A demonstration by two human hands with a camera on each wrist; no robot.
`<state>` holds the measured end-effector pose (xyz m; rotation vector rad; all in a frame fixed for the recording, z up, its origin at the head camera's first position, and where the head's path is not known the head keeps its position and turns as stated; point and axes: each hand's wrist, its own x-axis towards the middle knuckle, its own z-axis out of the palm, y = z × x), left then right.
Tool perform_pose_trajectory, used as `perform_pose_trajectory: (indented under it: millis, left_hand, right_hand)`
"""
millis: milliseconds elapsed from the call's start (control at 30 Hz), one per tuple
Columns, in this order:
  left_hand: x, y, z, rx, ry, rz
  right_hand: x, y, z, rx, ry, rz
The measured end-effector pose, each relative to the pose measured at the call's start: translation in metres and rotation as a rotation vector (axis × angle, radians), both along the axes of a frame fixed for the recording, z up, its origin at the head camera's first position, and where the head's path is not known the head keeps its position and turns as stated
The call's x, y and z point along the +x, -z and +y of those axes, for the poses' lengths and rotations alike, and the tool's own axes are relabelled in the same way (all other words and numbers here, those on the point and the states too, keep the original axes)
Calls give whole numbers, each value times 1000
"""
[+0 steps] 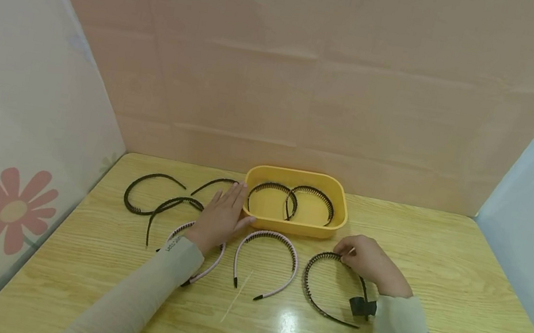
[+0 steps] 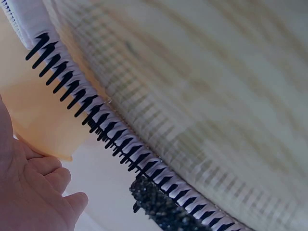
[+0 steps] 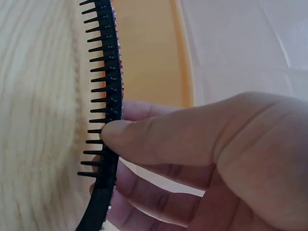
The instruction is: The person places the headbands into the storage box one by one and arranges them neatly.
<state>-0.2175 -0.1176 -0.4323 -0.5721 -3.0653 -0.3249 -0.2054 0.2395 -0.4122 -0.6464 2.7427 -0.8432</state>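
My right hand (image 1: pixel 373 262) pinches a black toothed headband (image 1: pixel 308 289) near the top of its arc, right of the yellow basket (image 1: pixel 291 228). In the right wrist view the thumb presses the inner side of this black headband (image 3: pixel 109 67), and the other fingers lie behind it. My left hand (image 1: pixel 218 222) rests with straight fingers against the basket's left side, above a pale pink headband (image 1: pixel 213 267) that it partly hides. Close to the left wrist camera are that pink headband's black teeth (image 2: pixel 115 130). Two black headbands (image 1: pixel 313 190) lie inside the basket.
Another pale pink headband (image 1: pixel 271 233) lies in front of the basket. Several black headbands (image 1: pixel 134 209) lie at the left, some overlapping. A pinkish backdrop (image 1: pixel 310 92) stands behind the wooden table (image 1: pixel 450 265), with white panels (image 1: pixel 21 93) at both sides.
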Motion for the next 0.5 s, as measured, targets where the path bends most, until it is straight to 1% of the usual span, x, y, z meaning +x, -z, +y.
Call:
perform_pose_trajectory:
  millis: [300, 500]
  left_hand:
    - [-1, 0, 0, -7, -2, -7]
    - [-1, 0, 1, -7, 0, -7]
  right_hand:
    - [0, -3, 3, -82, 13, -39]
    - [1, -8, 2, -168, 38, -64]
